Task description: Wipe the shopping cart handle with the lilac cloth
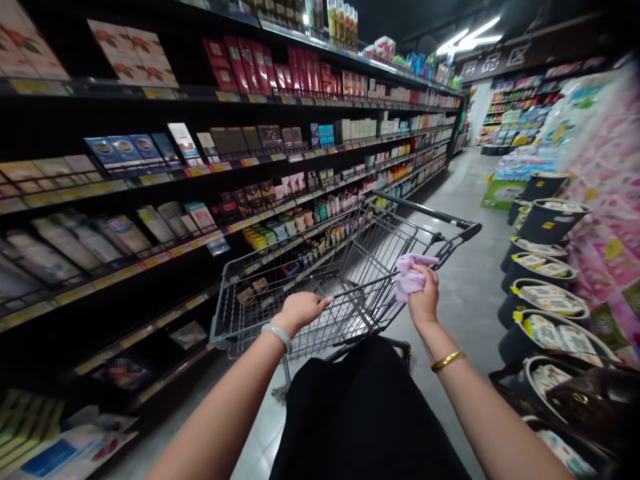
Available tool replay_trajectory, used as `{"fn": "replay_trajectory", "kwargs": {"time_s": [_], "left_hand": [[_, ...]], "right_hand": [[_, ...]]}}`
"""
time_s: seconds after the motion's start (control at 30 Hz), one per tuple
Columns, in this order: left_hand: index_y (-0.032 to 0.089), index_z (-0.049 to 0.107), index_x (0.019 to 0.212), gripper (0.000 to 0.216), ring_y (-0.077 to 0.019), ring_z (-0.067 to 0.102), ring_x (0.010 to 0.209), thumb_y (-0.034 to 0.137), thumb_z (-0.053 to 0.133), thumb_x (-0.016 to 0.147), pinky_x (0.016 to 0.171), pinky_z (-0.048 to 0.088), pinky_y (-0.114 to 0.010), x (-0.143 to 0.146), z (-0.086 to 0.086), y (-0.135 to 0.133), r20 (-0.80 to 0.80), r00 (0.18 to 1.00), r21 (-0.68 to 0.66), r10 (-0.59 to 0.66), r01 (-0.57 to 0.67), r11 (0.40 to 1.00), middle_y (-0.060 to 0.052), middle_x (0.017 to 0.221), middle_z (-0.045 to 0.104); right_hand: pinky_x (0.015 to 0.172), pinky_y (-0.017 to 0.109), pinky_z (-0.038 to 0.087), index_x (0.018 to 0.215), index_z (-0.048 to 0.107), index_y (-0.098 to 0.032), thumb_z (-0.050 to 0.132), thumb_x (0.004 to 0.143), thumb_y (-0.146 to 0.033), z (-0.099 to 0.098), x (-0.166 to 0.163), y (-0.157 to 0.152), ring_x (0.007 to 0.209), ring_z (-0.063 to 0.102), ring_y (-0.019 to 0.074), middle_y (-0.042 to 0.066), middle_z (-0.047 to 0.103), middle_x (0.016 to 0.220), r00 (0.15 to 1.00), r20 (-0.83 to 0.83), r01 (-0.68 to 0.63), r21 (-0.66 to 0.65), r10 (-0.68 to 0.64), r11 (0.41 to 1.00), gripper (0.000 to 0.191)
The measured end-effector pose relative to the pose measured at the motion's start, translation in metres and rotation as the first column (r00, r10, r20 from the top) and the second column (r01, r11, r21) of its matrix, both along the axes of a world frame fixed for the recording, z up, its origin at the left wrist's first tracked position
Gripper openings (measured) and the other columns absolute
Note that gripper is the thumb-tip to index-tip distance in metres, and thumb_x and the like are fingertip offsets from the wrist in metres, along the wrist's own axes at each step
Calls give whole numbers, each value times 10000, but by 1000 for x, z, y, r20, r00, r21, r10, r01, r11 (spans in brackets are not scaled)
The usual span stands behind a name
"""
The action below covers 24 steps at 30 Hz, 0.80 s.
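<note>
A metal wire shopping cart (330, 293) stands sideways in front of me, its handlebar (425, 212) toward the right. My left hand (300, 312), with a pale bangle on the wrist, is closed on the cart's near side rim; its fingertips are hidden. My right hand (425, 297), a gold bangle on its wrist, grips a bunched lilac cloth (411, 275). That cloth lies against the cart's rim close to the handle end. Through the wires the basket shows its bare mesh, with the floor and shelf goods visible behind it.
Long shelves (200, 170) of boxes and bottles run along the left. Dark buckets (545, 290) with packs in them line the right, beside pink packages (610, 220). A brown bag (595, 400) is at lower right. Grey aisle floor (465, 193) stretches ahead.
</note>
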<state>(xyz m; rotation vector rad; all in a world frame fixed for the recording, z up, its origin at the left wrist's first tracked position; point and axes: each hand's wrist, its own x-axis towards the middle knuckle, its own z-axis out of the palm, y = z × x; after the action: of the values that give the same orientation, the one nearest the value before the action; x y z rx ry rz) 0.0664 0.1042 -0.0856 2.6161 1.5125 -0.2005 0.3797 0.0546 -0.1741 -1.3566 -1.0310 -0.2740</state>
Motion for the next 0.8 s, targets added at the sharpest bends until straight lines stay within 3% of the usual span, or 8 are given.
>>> {"fn": "replay_trajectory", "kwargs": {"time_s": [0.13,0.2,0.3,0.4,0.5,0.57,0.67,0.8], "left_hand": [[198,754,856,851,-285,700,860,737,97,901,725,491,-336,44,0,19,4,996,73,-92,92,993,-136,854,738],[237,742,970,793,-264,699,881,706,106,922,735,488,-323,73,-3,26,75,986,89,-149,142,986,-113,896,746],[211,738,908,824,-253,699,846,700,76,925,716,485,-313,109,-10,35,102,978,49,-180,175,983,-122,863,743],[171,724,786,885,-265,695,795,702,28,917,697,479,-326,125,-16,44,85,981,45,-172,169,985,-148,793,726],[168,719,772,888,-257,690,772,686,14,925,705,471,-325,129,-20,51,87,983,58,-160,155,986,-150,766,716],[167,720,774,884,-256,687,775,684,20,928,709,467,-323,131,-21,55,87,985,61,-147,142,988,-151,766,715],[164,719,766,885,-269,684,780,689,25,926,690,462,-330,136,-22,61,83,987,63,-137,132,989,-152,764,711],[164,718,746,892,-273,680,768,693,22,924,683,460,-336,139,-22,65,96,984,79,-151,144,986,-150,755,706]], "right_hand": [[965,527,436,1097,629,-223,558,782,-240,-16,14,21,1097,526,280,108,506,1167,994,78,79,1,-79,997,323],[948,548,441,1134,599,-233,544,789,-249,-40,10,29,1126,505,303,117,477,1197,991,89,100,-23,-98,995,349],[927,571,460,1119,576,-266,520,791,-246,-84,-4,34,1127,519,329,112,478,1193,997,46,64,-89,-60,994,333],[838,531,522,1017,600,-329,496,791,-261,-122,-19,34,980,600,315,73,555,1052,1000,-4,-24,-181,24,983,258],[753,481,554,960,595,-347,493,777,-272,-136,-24,33,875,641,294,42,604,951,997,-50,-72,-217,63,973,222],[760,477,554,1014,563,-319,493,781,-274,-125,-18,36,891,645,290,51,610,995,994,-102,-58,-217,36,974,248],[874,487,517,1142,498,-266,514,802,-273,-79,0,48,1038,609,290,92,580,1153,981,-194,-7,-169,-26,986,341],[972,472,451,1081,521,-231,524,825,-270,-25,16,68,1148,534,284,110,534,1151,995,-57,76,-23,-77,997,259]]}}
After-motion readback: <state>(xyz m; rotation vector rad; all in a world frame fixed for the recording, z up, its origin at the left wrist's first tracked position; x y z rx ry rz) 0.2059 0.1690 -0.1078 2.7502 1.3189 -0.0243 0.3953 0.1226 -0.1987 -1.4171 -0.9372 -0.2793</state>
